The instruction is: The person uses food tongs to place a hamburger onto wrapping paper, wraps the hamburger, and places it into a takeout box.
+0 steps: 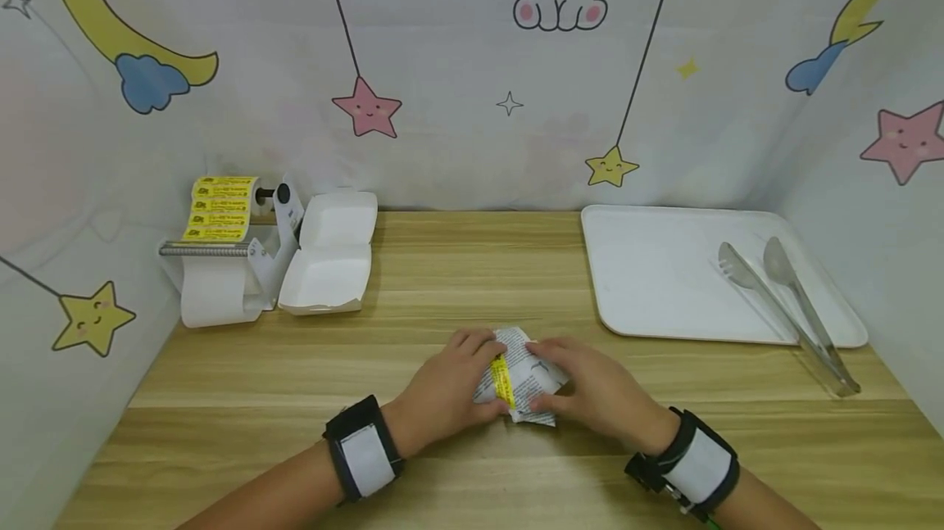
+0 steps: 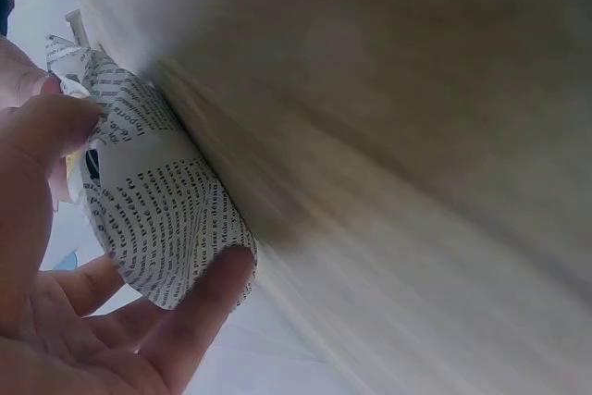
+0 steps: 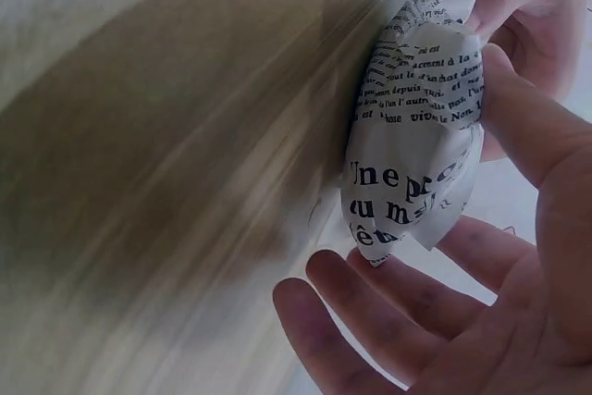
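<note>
A small parcel wrapped in newsprint-patterned paper (image 1: 533, 382) lies on the wooden table in front of me, with a yellow printed label (image 1: 503, 381) stuck across its left part. My left hand (image 1: 450, 382) grips its left side, thumb at the near edge and fingers at the far edge. From the right, my right hand (image 1: 601, 387) holds the other end between thumb and fingers. In the left wrist view, a fingertip presses the paper's end (image 2: 157, 201). Large black print shows on the wrap (image 3: 407, 145) in the right wrist view, fingers spread beneath it. The contents are hidden.
At the back left stands a label dispenser (image 1: 269, 268) with a roll of yellow labels (image 1: 221, 209). Next to it sits an open white takeaway box (image 1: 328, 268). A white tray (image 1: 649, 276) at the back right bears metal tongs (image 1: 800, 309), whose joined end overhangs its front edge.
</note>
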`<action>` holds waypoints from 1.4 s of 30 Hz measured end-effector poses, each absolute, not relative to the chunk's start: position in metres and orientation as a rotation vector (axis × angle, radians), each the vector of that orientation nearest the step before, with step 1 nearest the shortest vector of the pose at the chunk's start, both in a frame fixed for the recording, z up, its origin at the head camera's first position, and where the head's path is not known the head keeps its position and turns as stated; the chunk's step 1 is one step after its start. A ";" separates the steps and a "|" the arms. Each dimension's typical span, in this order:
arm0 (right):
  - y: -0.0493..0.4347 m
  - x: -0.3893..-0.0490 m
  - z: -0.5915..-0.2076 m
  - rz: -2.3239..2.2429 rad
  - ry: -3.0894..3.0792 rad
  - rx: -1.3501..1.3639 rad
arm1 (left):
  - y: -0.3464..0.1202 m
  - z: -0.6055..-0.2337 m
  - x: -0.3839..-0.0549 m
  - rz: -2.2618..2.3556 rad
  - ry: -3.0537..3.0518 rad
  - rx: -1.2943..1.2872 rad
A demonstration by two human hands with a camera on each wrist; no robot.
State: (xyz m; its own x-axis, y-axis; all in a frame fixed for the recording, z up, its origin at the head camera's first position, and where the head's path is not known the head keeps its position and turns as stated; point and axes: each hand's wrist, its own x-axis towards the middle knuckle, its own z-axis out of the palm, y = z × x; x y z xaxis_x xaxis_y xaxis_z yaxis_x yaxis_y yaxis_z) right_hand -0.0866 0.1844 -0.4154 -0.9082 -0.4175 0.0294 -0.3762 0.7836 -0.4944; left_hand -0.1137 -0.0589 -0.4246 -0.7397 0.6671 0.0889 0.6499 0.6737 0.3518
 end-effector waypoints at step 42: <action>0.213 -0.107 -0.408 -0.571 3.055 -0.510 | -0.063 -0.424 -0.127 0.637 2.861 1.147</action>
